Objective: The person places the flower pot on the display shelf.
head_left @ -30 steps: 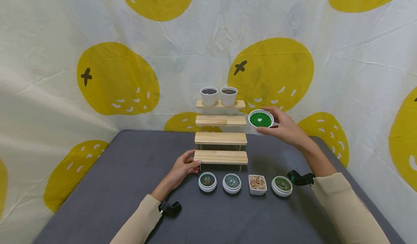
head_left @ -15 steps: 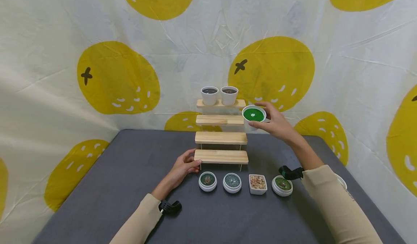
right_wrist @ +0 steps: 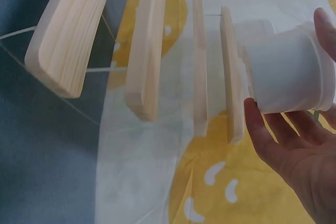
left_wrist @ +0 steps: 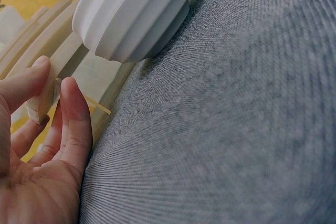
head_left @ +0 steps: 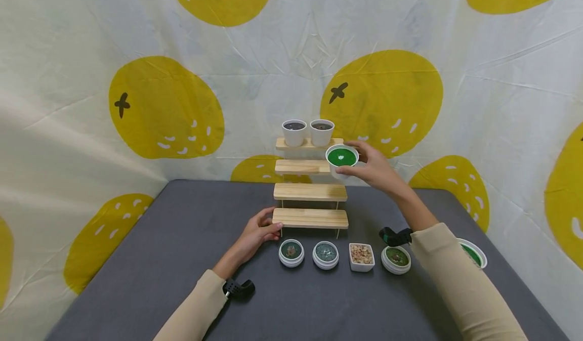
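A stepped wooden display stand [head_left: 310, 192] with several narrow shelves stands on the grey cloth. At the left end of its lowest shelf, my left hand [head_left: 252, 236] pinches the board, thumb above and fingertips below in the left wrist view. My right hand [head_left: 375, 170] holds a white cup [head_left: 341, 158] with a bright green surface and a small white mark. The cup is raised in front of the right part of the upper shelves. Two white cups with dark surfaces, a left one [head_left: 294, 134] and a right one [head_left: 322, 134], stand on the top shelf.
Before the stand sit a round ribbed pot [head_left: 291, 253], a second ribbed pot [head_left: 325, 255], a square dish of crumbly bits [head_left: 362, 258] and a mossy green pot [head_left: 396, 260]. Another green-topped container [head_left: 475, 253] is partly behind the right sleeve. A patterned cloth [head_left: 255, 98] hangs behind.
My right hand has moved left and slightly up with the green-topped cup, bringing it over the stand's right side. The container behind the right sleeve has come into view. My left hand stays put.
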The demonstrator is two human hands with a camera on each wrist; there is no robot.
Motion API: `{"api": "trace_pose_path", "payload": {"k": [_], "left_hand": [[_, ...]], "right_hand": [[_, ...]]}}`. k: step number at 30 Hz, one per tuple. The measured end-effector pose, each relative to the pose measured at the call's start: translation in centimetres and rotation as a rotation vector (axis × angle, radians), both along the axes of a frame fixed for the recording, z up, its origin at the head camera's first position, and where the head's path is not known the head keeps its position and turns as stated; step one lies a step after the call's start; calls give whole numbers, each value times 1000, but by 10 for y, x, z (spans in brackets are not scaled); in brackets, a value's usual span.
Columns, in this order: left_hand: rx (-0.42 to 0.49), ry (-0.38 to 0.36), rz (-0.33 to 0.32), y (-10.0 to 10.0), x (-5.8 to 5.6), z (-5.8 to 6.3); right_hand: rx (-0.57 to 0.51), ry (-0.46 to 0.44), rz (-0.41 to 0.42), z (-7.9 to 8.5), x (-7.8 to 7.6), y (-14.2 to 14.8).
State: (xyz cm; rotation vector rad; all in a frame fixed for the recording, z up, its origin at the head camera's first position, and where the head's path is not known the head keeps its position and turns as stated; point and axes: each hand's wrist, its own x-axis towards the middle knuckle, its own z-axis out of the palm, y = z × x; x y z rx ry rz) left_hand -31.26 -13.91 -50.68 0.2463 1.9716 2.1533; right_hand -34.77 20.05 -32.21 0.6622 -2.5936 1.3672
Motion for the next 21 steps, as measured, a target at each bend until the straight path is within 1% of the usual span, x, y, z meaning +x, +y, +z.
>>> {"api": "trace_pose_path", "payload": {"k": [4,8,15,21], "left_hand": [[4,6,-1,0,1,1],[-2,10,-4,0,1,1],[-6,10,-5,0,1,0],[-9,9,-3,0,1,-1]], "right_hand": [[2,37,-8,2,-3,-9],[-20,52,3,2,-6,-19],[-46,50,35,1,-13,-32],[-32,45,47,0,-18,-41]]}}
